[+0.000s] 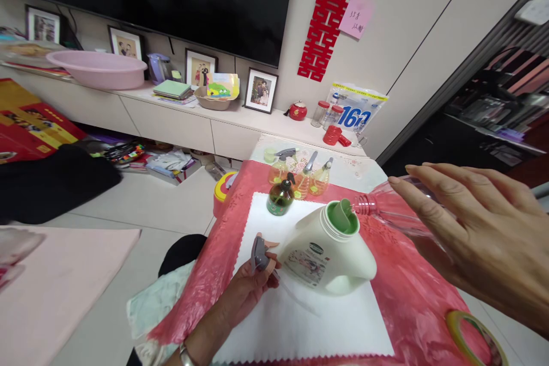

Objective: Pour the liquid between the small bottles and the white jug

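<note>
My left hand (253, 280) is closed around a grey trigger spray head (259, 253), whose clear dip tube (300, 301) hangs toward the lower right. Its fingertips are beside the left wall of a pale green detergent jug (311, 266); I cannot tell if they touch. The jug stands uncapped, with a green pouring spout (342, 218) in its neck. In my right hand (484, 229) a clear plastic bottle (397, 206) lies tilted nearly sideways, its threaded mouth right at the spout. The hand covers the bottle's rear part.
Behind the jug stand a dark green pump bottle (281, 199) and several clear spray bottles (303, 183). A white mat (343, 331) lies on the red table cover (412, 291). A tape roll (475, 338) is at the lower right. Red-lidded jars (319, 114) stand on the cabinet.
</note>
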Demonstrator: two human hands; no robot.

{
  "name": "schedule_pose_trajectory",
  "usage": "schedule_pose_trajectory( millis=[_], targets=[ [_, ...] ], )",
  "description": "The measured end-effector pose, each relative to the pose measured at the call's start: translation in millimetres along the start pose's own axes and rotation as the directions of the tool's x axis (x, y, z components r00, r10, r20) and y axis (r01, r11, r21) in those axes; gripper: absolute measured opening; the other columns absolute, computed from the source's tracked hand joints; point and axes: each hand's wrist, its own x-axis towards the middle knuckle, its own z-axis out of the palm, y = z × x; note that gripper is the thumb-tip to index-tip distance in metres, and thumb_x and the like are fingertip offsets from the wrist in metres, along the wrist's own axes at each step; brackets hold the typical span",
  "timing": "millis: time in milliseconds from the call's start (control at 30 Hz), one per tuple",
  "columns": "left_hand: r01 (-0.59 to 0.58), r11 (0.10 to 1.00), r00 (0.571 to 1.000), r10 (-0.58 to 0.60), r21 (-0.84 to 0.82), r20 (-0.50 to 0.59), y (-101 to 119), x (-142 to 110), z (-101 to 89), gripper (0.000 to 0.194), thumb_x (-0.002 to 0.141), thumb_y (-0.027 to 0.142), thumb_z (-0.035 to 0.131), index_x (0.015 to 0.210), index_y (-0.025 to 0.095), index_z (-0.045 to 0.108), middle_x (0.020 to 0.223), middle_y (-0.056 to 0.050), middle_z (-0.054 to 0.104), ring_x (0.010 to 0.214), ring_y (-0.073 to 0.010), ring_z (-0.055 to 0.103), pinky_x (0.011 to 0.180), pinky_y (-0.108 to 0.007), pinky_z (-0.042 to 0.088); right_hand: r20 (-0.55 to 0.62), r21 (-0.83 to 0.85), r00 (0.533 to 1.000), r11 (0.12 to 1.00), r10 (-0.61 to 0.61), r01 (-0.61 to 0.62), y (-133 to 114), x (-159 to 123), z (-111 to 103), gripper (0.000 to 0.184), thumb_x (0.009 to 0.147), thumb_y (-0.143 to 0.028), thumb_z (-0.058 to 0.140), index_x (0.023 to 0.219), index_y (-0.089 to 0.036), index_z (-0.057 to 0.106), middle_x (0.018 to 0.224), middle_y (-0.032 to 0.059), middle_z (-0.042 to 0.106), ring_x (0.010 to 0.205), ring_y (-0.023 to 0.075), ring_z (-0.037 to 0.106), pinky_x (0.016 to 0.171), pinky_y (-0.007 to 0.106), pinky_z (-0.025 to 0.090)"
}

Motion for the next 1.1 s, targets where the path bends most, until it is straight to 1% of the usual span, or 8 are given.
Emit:
schedule_pose_trajectory(
  millis=[167, 300, 433, 600, 833, 967, 1100],
  targets=[
    [-0.009, 1.000, 1.000, 0.009, -0.001, 0.005, -2.4, 1.6, -3.2, 0.047, 0.062, 0.038, 0.096, 0.101, 0.021, 0.076, 0.092, -0.003, 0.075, 0.070, -0.0120, 0.068, 0.071, -0.027, 0.051, -0.007, 0.002, 1.000, 1.000, -0.008, 0.008, -0.1, 0.9, 1.4, 0.041, 0.099, -0.027, 0.036, 0.136, -0.014, 0.047, 0.133, 0.0193, 0.056, 0.116, 0.0391, 0.057, 0.089, 0.055, 0.049],
    [-0.007, 1.000, 1.000, 0.007, 0.000, -0.001, -2.8, 1.7, -4.2, 0.047, 0.063, 0.038, 0.096, 0.101, 0.021, 0.076, 0.092, -0.003, 0.076, 0.070, -0.0123, 0.068, 0.072, -0.027, 0.052, -0.017, -0.002, 1.000, 1.000, -0.011, 0.011, 1.0, 0.2, 0.0, 0.041, 0.101, -0.027, 0.033, 0.136, -0.014, 0.047, 0.132, 0.0185, 0.057, 0.115, 0.0387, 0.058, 0.089, 0.055, 0.049],
    [0.002, 1.000, 1.000, -0.002, 0.001, -0.002, -0.9, 0.7, -2.9, 0.046, 0.063, 0.037, 0.096, 0.100, 0.020, 0.076, 0.092, -0.003, 0.076, 0.071, -0.0122, 0.068, 0.072, -0.027, 0.052, -0.030, 0.000, 0.999, 1.000, -0.019, 0.019, 2.4, 0.7, -1.8, 0.040, 0.101, -0.027, 0.033, 0.136, -0.014, 0.048, 0.133, 0.0197, 0.056, 0.118, 0.0390, 0.057, 0.090, 0.056, 0.049],
    [0.003, 1.000, 1.000, -0.003, -0.006, -0.008, 1.9, -0.5, -0.1, 0.050, 0.060, 0.038, 0.097, 0.102, 0.022, 0.076, 0.092, -0.003, 0.076, 0.071, -0.0122, 0.068, 0.071, -0.027, 0.052, -0.045, -0.001, 0.999, 1.000, -0.021, 0.021, 1.9, 3.4, -2.9, 0.037, 0.101, -0.023, 0.036, 0.135, -0.015, 0.049, 0.133, 0.0194, 0.057, 0.119, 0.0391, 0.057, 0.092, 0.057, 0.049],
    [0.002, 1.000, 1.000, -0.002, -0.007, -0.002, 2.9, -1.5, 1.8, 0.045, 0.064, 0.036, 0.095, 0.103, 0.023, 0.075, 0.092, -0.002, 0.075, 0.072, -0.0117, 0.068, 0.072, -0.027, 0.051, -0.032, -0.003, 0.999, 1.000, -0.008, 0.008, -0.7, 5.8, -5.2, 0.038, 0.101, -0.018, 0.036, 0.136, -0.015, 0.049, 0.134, 0.0195, 0.057, 0.121, 0.0394, 0.056, 0.093, 0.058, 0.047],
    [0.000, 1.000, 1.000, 0.000, -0.011, 0.007, 3.0, -1.4, 1.2, 0.046, 0.063, 0.036, 0.096, 0.102, 0.023, 0.076, 0.093, -0.002, 0.075, 0.072, -0.0118, 0.068, 0.072, -0.027, 0.051, -0.040, 0.039, 0.999, 0.999, 0.020, -0.018, -2.1, 5.6, -6.0, 0.040, 0.100, -0.016, 0.034, 0.137, -0.018, 0.048, 0.137, 0.0194, 0.055, 0.124, 0.0401, 0.054, 0.098, 0.061, 0.045],
    [0.005, 1.000, 1.000, -0.005, -0.006, 0.000, 2.0, -1.5, 1.2, 0.045, 0.063, 0.036, 0.096, 0.100, 0.022, 0.076, 0.093, -0.003, 0.075, 0.072, -0.0120, 0.068, 0.072, -0.027, 0.050, -0.030, 0.058, 0.999, 0.998, 0.022, -0.020, -3.7, 4.9, -5.8, 0.041, 0.100, -0.017, 0.032, 0.137, -0.018, 0.047, 0.138, 0.0187, 0.054, 0.124, 0.0397, 0.054, 0.098, 0.061, 0.045]
  ],
)
